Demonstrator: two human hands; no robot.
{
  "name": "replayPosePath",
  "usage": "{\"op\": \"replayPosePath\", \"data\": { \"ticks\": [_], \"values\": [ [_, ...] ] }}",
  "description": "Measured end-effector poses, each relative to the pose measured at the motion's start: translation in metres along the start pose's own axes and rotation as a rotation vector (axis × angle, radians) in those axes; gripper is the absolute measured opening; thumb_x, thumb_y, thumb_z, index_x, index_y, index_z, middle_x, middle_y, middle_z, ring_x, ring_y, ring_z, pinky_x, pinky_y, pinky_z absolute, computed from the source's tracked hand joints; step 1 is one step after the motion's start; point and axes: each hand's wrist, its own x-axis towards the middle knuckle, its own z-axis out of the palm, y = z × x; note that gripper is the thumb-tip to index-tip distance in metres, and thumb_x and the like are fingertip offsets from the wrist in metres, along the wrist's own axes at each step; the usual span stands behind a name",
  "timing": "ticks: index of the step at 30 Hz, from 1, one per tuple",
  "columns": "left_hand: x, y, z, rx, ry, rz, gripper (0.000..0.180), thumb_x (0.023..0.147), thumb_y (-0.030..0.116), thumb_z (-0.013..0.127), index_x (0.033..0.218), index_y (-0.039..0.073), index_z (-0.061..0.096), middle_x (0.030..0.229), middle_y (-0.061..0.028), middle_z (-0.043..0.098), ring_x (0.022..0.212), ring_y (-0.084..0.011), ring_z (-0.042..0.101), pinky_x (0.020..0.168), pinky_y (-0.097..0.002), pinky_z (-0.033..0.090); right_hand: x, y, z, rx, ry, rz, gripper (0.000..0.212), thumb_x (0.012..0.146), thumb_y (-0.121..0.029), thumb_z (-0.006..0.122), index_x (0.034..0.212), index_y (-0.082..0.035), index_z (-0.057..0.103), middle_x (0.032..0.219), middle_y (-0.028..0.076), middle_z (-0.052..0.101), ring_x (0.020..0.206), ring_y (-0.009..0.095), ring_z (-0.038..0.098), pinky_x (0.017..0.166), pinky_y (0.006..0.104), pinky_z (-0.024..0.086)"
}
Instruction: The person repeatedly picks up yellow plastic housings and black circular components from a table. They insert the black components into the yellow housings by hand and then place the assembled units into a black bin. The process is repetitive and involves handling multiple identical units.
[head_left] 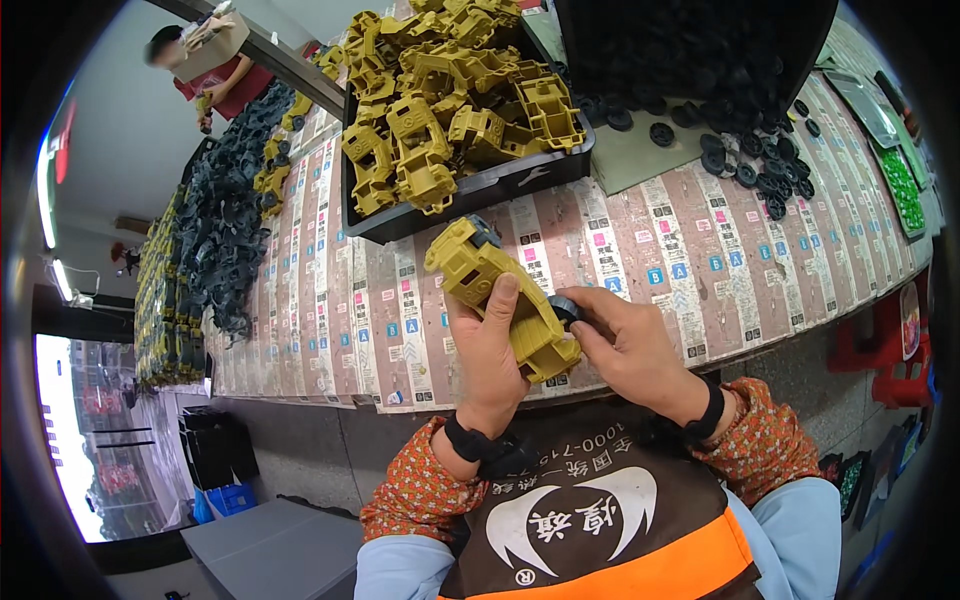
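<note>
My left hand (487, 350) is wrapped round a yellow plastic toy truck body (530, 325), held tilted above the near edge of the table. A dark wheel (484, 232) shows at the truck's far end. At its near right side, my right hand (640, 350) pinches a black toy wheel (565, 308) against the body. The fingertips partly cover that wheel, so I cannot tell how far it sits on. Just beyond my hands stands a black crate (480, 190) heaped with yellow truck bodies (420, 150).
Loose black wheels (770, 175) spill from a dark bin (690, 50) at the back right. Dark plastic parts (225, 230) pile along the table's left, beside rows of yellow ones (160, 300). A green tray (900, 190) lies far right. Another person (225, 85) stands at the far left.
</note>
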Motion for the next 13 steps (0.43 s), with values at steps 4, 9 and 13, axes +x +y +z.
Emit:
{"op": "replayPosePath", "data": {
  "ticks": [4,9,13],
  "values": [
    [-0.001,-0.001,0.000,0.036,-0.008,0.037,0.035,0.103,0.021,0.068,0.130,0.008,0.051,0.112,-0.0029,0.063,0.096,-0.0125,0.066,0.083,-0.0306,0.059,-0.003,-0.004,-0.001,0.010,0.010,0.013,0.033,0.093,-0.004,0.064,0.126,0.003,0.064,0.092,0.023,0.074,0.081,0.030,0.076,0.070,0.0353,0.057],
    [-0.002,-0.005,-0.003,0.005,0.006,0.047,0.038,0.099,0.016,0.073,0.130,0.008,0.051,0.115,-0.0035,0.062,0.098,-0.0140,0.065,0.083,-0.0312,0.060,-0.004,0.005,0.001,0.115,0.022,0.060,0.033,0.095,-0.005,0.064,0.127,0.002,0.065,0.096,0.019,0.076,0.086,0.024,0.076,0.074,0.0319,0.058],
    [-0.001,-0.004,-0.004,0.052,0.043,0.094,0.036,0.102,0.019,0.069,0.132,0.010,0.052,0.114,-0.0029,0.064,0.097,-0.0134,0.066,0.084,-0.0313,0.059,-0.002,0.017,0.006,0.285,0.029,0.125,0.030,0.097,-0.004,0.062,0.127,0.000,0.067,0.106,0.014,0.078,0.093,0.025,0.077,0.078,0.0311,0.059]
  ]
}}
